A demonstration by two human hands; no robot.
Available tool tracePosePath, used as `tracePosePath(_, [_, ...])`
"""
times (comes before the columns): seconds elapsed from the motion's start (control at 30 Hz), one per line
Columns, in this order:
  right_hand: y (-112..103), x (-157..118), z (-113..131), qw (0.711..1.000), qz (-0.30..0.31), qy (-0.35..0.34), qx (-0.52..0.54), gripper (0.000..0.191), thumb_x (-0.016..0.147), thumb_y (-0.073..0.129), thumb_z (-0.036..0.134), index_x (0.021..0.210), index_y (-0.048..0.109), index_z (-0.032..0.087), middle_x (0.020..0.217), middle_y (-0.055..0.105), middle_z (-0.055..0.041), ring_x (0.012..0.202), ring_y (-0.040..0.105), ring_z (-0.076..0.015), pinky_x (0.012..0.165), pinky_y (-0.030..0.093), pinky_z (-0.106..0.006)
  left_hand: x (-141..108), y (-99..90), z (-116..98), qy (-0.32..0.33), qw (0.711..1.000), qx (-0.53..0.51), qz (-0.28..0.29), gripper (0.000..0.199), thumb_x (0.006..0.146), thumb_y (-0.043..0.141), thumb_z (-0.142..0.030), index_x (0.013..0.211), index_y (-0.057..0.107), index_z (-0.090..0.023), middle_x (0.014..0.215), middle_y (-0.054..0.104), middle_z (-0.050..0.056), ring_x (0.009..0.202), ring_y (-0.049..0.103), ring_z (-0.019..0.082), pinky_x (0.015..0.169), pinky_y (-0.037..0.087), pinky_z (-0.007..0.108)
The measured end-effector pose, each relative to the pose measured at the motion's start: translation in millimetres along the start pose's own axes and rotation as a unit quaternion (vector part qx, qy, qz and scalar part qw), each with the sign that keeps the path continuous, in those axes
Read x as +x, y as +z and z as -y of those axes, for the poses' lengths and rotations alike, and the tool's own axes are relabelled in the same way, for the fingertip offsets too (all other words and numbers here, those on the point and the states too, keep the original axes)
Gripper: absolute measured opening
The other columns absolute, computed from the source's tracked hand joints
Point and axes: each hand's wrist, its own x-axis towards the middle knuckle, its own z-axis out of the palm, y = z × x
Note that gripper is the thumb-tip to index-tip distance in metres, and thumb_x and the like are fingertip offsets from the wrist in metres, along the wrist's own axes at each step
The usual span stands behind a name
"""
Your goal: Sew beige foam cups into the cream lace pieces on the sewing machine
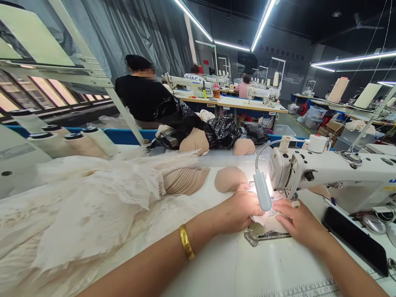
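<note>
At lower right of center, the left hand point(239, 209) pinches pale fabric point(261, 218) under the sewing machine point(312, 167); the right hand point(298, 218), fingers slightly spread, presses the fabric's right side. A phone point(355, 239) lies lower right.

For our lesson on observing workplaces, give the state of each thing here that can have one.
Left hand, fingers bent
Right hand, fingers spread
Pale pink cloth, under both hands
White metal sewing machine, running or stopped unclear
Grey plastic gooseneck lamp, lit
White ceiling tube lights, lit
Black rectangular phone, flat, screen dark
Beige moulded fabric cups, stacked, overlapping
White lace fabric, loosely heaped
Shiny black plastic bag, crumpled
</note>
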Motion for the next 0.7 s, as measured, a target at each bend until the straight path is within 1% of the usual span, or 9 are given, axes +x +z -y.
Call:
tracePosePath(0.13, [0.2,-0.9,-0.2,1.0,0.01,0.009,0.011,0.025,0.103,0.053,0.021,0.12,0.071,0.028,0.13,0.072,-0.0059,0.116,0.064,-0.0291,0.094,0.056,-0.045,1.3,2.1,1.3,-0.006,1.0,-0.018,0.002,0.028,0.066,0.058,0.005,0.078,0.06,-0.02,0.089,0.073,-0.002,0.09,0.063,0.02,0.088,0.029,0.039])
tracePosePath(0.23, [-2.7,-1.5,1.6,1.0,0.018,0.01,0.009,0.024,0.103,0.053,0.022,0.118,0.071,0.029,0.128,0.072,-0.005,0.114,0.064,-0.0279,0.093,0.056,-0.043,1.1,4.1,1.4,-0.01,1.0,-0.013,-0.007,0.026,0.066,0.059,0.005,0.075,0.059,-0.019,0.086,0.073,-0.004,0.087,0.062,0.019,0.087,0.028,0.039])
tracePosePath(0.33, [-6.8,-1.8,3.9,1.0,-0.001,0.005,0.0,0.022,0.106,0.048,0.023,0.11,0.07,0.028,0.116,0.075,-0.0041,0.105,0.065,-0.0262,0.09,0.056,-0.042,0.9,3.9,-0.5,-0.012,1.0,-0.006,-0.006,0.025,0.068,0.059,0.005,0.074,0.059,-0.019,0.082,0.071,-0.004,0.084,0.061,0.018,0.084,0.027,0.038])
tracePosePath(0.43, [-10.0,-1.2,5.4,0.999,-0.046,0.003,-0.006,0.024,0.107,0.043,0.025,0.102,0.066,0.025,0.096,0.074,-0.0053,0.091,0.064,-0.026,0.083,0.056,-0.041,1.2,3.3,-2.6,-0.016,1.0,0.005,-0.008,0.025,0.067,0.059,0.005,0.075,0.058,-0.019,0.08,0.07,-0.004,0.082,0.06,0.018,0.083,0.026,0.037])
tracePosePath(0.47, [-10.6,-0.8,5.6,0.998,-0.063,0.008,-0.005,0.024,0.107,0.042,0.026,0.102,0.066,0.024,0.093,0.072,-0.0064,0.089,0.064,-0.0266,0.079,0.056,-0.041,1.4,3.4,-3.0,-0.017,1.0,0.007,-0.013,0.025,0.068,0.059,0.005,0.075,0.058,-0.019,0.08,0.07,-0.004,0.083,0.06,0.018,0.083,0.027,0.037])
tracePosePath(0.5, [-11.0,-0.4,5.6,0.997,-0.078,0.015,-0.002,0.025,0.108,0.041,0.027,0.103,0.065,0.023,0.093,0.072,-0.0078,0.089,0.064,-0.0275,0.077,0.056,-0.041,1.6,3.7,-3.1,-0.017,1.0,0.007,-0.017,0.025,0.068,0.058,0.004,0.076,0.059,-0.02,0.08,0.07,-0.004,0.084,0.061,0.019,0.083,0.027,0.036])
tracePosePath(0.57, [-11.3,0.4,5.3,0.995,-0.093,0.04,0.011,0.026,0.108,0.041,0.03,0.107,0.066,0.022,0.101,0.071,-0.0106,0.095,0.066,-0.0291,0.075,0.057,-0.041,1.5,5.1,-2.4,-0.011,1.0,0.007,-0.025,0.026,0.068,0.058,0.004,0.077,0.06,-0.02,0.081,0.07,-0.003,0.085,0.062,0.02,0.083,0.028,0.036])
tracePosePath(0.63, [-11.6,0.8,5.2,0.993,-0.086,0.068,0.034,0.028,0.109,0.041,0.032,0.11,0.066,0.022,0.11,0.07,-0.0119,0.102,0.067,-0.0296,0.077,0.058,-0.041,0.9,7.2,-0.9,-0.003,0.999,0.015,-0.031,0.027,0.069,0.057,0.003,0.078,0.062,-0.021,0.081,0.07,-0.001,0.086,0.062,0.022,0.084,0.029,0.036])
tracePosePath(0.7, [-12.2,0.8,5.5,0.992,-0.073,0.092,0.053,0.029,0.109,0.041,0.035,0.111,0.067,0.023,0.115,0.07,-0.0117,0.105,0.068,-0.0295,0.078,0.059,-0.04,-0.1,9.4,0.5,0.002,0.999,0.027,-0.034,0.027,0.07,0.057,0.002,0.08,0.064,-0.022,0.081,0.07,0.0,0.085,0.062,0.022,0.086,0.031,0.037])
